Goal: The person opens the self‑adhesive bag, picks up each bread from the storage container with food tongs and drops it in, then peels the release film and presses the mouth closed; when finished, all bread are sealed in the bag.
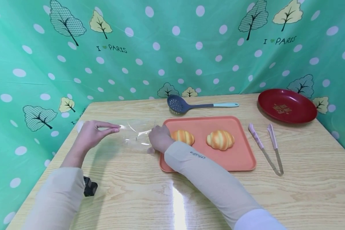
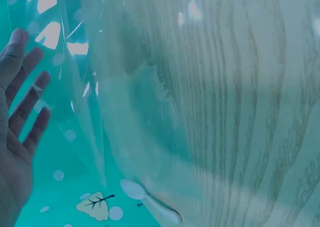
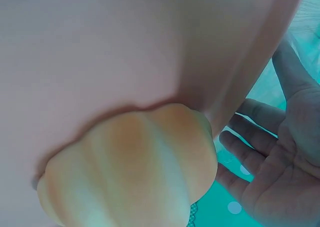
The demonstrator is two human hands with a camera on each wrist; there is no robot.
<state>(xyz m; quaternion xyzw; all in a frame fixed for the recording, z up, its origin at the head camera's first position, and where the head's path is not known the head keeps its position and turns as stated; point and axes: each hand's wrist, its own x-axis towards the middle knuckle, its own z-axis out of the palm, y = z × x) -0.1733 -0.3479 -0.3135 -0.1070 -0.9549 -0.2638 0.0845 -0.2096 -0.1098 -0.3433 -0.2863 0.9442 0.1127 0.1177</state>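
A clear plastic bag (image 1: 136, 135) stretches between the two hands above the left part of the table. Thumb and fingertips of the left hand (image 1: 99, 130) pinch its left end. In the left wrist view the other fingers of that hand stand spread beside the shiny film. The right hand (image 1: 161, 139) touches the bag's right side at the tray's left edge. From the right wrist, its fingers (image 3: 255, 154) look loosely bent, with the thumb apart from them. Beside it, a striped bread roll (image 1: 184, 137) lies on the pink tray (image 1: 233, 163), partly covered by the hand.
A second roll (image 1: 220, 140) sits on the tray. Behind lies a slotted spoon (image 1: 179, 104) with a pale blue handle. To the right are tongs (image 1: 271, 151) and a dark red oval plate (image 1: 287, 105). A small black object (image 1: 90, 187) shows beside the left forearm.
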